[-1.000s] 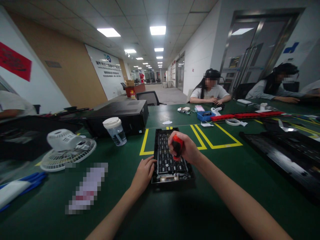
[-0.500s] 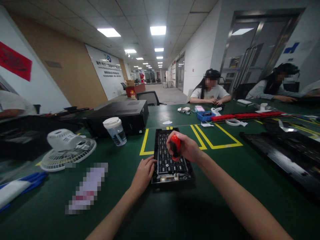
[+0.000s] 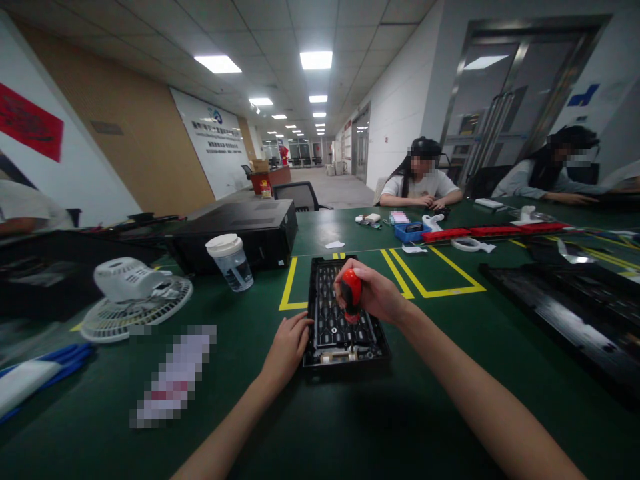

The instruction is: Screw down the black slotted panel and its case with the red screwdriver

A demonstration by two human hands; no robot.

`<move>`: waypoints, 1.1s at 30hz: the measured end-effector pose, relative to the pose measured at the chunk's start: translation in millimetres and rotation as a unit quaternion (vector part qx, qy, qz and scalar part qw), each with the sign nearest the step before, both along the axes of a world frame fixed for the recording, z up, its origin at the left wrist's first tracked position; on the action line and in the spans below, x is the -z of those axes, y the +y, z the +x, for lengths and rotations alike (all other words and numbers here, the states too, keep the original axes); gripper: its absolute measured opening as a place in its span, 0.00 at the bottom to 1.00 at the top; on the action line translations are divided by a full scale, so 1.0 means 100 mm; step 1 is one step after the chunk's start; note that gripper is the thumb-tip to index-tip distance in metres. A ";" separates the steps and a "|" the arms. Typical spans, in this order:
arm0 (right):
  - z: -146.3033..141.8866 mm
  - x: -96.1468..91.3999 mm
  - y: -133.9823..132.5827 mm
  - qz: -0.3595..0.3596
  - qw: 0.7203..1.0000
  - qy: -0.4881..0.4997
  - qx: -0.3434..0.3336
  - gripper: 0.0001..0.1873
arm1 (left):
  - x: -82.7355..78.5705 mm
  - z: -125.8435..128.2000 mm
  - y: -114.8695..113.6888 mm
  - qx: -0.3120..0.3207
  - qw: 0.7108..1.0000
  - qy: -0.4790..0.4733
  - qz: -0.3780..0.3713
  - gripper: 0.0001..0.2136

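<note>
In the head view, my right hand (image 3: 374, 292) is closed around a red-and-black tool handle (image 3: 354, 287), held over the black case (image 3: 346, 366), its lower end hidden. The case lies on the green table (image 3: 310, 433) in front of me. My left hand (image 3: 285, 345) touches its left edge; whether it grips, I can't tell. A lidded cup (image 3: 231, 261) stands well apart, left.

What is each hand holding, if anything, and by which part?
The right hand holds what looks like a screwdriver by its red-and-black handle. The left hand touches the left edge of the black tray; whether it grips cannot be told.
</note>
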State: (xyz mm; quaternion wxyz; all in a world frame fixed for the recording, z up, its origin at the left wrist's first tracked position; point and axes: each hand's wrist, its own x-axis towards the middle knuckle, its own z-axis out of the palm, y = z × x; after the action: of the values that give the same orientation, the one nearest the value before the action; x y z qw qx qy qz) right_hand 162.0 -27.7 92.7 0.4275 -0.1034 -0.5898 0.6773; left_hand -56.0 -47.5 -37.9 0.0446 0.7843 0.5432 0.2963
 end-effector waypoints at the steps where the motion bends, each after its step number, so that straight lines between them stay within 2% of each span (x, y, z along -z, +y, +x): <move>1: 0.00 0.00 0.00 0.001 1.000 -0.001 0.000 0.10 | 0.00 0.00 0.00 0.002 1.000 -0.001 0.000 0.12; 17: 0.01 -0.04 -0.02 -0.017 1.000 -0.004 -0.003 0.10 | -0.01 0.00 -0.01 0.002 1.000 0.005 -0.005 0.12; 26: 0.04 -0.01 0.02 0.007 1.000 -0.005 -0.020 0.07 | -0.01 0.00 -0.01 0.001 1.000 -0.001 -0.016 0.13; 33: 0.15 0.01 0.06 0.036 0.998 -0.046 -0.006 0.08 | -0.04 0.01 -0.02 -0.001 1.000 -0.001 -0.017 0.13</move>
State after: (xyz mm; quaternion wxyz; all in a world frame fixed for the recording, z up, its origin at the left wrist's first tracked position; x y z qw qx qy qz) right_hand 177.3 -21.3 92.2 0.3990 -0.1153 -0.6337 0.6526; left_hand -54.8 -49.8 -34.0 0.0583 0.7827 0.5487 0.2879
